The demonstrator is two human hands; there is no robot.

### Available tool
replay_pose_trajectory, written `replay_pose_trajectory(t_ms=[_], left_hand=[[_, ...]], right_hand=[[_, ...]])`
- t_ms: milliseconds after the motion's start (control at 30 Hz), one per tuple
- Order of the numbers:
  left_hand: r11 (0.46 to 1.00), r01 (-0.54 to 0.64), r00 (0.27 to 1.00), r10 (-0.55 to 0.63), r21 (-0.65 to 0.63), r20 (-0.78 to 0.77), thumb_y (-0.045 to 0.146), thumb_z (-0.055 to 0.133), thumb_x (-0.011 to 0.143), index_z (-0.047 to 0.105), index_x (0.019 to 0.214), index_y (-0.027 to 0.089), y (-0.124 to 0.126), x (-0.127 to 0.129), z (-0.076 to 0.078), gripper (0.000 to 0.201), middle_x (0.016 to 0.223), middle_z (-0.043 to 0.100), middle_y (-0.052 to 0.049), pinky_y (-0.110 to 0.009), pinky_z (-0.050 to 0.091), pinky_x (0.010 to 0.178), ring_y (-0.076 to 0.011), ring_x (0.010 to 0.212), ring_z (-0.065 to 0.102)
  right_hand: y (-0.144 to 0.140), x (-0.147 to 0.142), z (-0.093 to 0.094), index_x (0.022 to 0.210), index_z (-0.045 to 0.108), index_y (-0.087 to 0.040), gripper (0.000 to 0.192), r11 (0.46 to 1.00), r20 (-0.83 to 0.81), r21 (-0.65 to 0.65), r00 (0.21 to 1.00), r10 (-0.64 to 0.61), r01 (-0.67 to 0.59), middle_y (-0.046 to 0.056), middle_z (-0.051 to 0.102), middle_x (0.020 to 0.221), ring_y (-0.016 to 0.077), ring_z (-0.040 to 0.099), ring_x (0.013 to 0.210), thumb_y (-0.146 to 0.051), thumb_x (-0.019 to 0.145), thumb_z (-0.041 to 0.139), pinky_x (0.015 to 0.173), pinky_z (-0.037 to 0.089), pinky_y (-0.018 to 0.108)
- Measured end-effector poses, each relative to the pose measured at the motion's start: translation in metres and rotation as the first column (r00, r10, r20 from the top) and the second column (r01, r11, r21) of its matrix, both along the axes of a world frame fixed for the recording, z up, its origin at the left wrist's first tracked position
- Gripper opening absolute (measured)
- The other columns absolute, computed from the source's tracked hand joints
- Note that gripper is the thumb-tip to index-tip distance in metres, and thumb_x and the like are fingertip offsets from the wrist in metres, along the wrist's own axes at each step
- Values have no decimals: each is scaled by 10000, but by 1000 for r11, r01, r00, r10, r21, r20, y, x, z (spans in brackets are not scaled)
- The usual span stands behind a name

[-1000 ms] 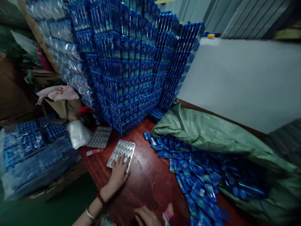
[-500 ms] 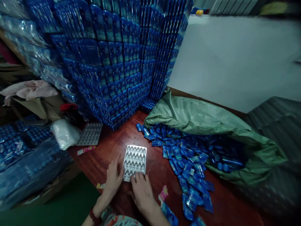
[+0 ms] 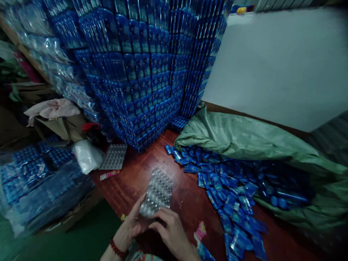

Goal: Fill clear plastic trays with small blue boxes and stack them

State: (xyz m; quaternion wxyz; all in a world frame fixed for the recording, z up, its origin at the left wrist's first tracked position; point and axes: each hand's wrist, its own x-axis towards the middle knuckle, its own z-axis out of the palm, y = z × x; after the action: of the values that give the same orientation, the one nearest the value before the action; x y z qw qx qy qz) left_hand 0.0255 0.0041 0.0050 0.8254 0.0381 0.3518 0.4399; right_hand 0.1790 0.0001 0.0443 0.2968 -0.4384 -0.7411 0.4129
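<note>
A silver plastic tray with rows of moulded pockets (image 3: pixel 157 190) is tilted up in front of me, above the red-brown table. My left hand (image 3: pixel 134 221) grips its near left corner, thumb along the left side and the other fingers hidden beneath. At the near edge, my right hand (image 3: pixel 172 228) has its fingers bent onto the tray, with the thumb curled in below. Past the right hand lies a pink and white packet strip (image 3: pixel 200 232). Blue packets (image 3: pixel 231 203) spill in a heap to the right.
A green sack (image 3: pixel 233 134) lies open at the right, blue containers inside. Tall stacks of blue packs (image 3: pixel 141 79) rise behind the table (image 3: pixel 187 197). Another pocketed tray (image 3: pixel 113 156), a clear plastic bag (image 3: pixel 87 156) and a pink strip (image 3: pixel 109 174) sit at the left edge.
The tray was lying flat and is now raised and tilted, its surface turned. My left hand has moved from beside it to gripping its corner. The whole view has shifted slightly.
</note>
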Motion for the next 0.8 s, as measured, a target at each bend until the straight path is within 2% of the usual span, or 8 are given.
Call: replay_pose_trajectory(t_ms=[167,267,400,467,533,600,667,800], left_hand=[[984,176,975,-173,-11,141,597,659,675,631,995,143,1,6,2,557,949,693,-82,-533,409,933,-307,1009,608],[982,187,969,-186,13,164,616,645,682,602,1058,149,3,10,6,600,997,685,-95,-601,382,922,-324,1014,601],[987,159,975,-156,-5,159,586,600,736,566,1103,139,8,12,9,579,1003,677,-109,-622,361,930,-322,1026,591],[992,123,982,-116,-40,151,572,564,766,555,1104,145,10,8,10,545,985,678,-103,-622,365,925,-310,1005,601],[995,56,991,-44,-87,130,564,524,793,541,1117,164,12,1,11,515,983,676,-89,-624,369,919,-292,982,610],[992,-15,995,27,-128,95,552,503,807,525,1138,179,13,-7,13,499,991,671,-78,-629,368,919,-281,970,615],[989,-59,995,69,-135,70,537,506,810,509,1163,185,14,-13,15,498,1015,664,-78,-645,356,926,-285,989,609],[996,-53,998,55,-70,33,523,503,815,473,1215,189,19,-16,16,522,1086,643,-95,-670,354,918,-317,1084,565]], right_hand=[[11,14,3,677,714,-212,142,975,-136,-220,991,-17,-14,-21,667,668,132,607,666,-155,759,613,630,431,224],[18,22,6,684,724,-207,129,956,-205,-292,978,-40,-23,-17,669,658,130,598,651,-188,744,612,616,432,225],[23,24,5,653,709,-189,99,934,-255,-357,965,-67,-30,-21,657,630,120,576,623,-194,710,628,600,429,216],[26,25,2,679,697,-179,106,942,-275,-336,955,-113,15,-18,655,649,118,572,628,-207,729,608,605,431,215],[29,26,-2,729,672,-172,129,953,-284,-274,936,-209,130,-11,646,679,117,565,638,-239,772,571,608,434,215],[33,28,-6,765,635,-171,163,950,-265,-165,916,-302,266,-4,628,708,115,553,651,-273,823,523,607,431,214],[37,27,-9,785,602,-175,185,939,-232,-48,910,-342,341,-2,609,727,112,542,659,-285,864,476,608,425,211],[36,16,-15,829,572,-183,166,960,-164,90,955,-247,264,4,602,761,115,549,680,-258,894,439,630,431,219]])
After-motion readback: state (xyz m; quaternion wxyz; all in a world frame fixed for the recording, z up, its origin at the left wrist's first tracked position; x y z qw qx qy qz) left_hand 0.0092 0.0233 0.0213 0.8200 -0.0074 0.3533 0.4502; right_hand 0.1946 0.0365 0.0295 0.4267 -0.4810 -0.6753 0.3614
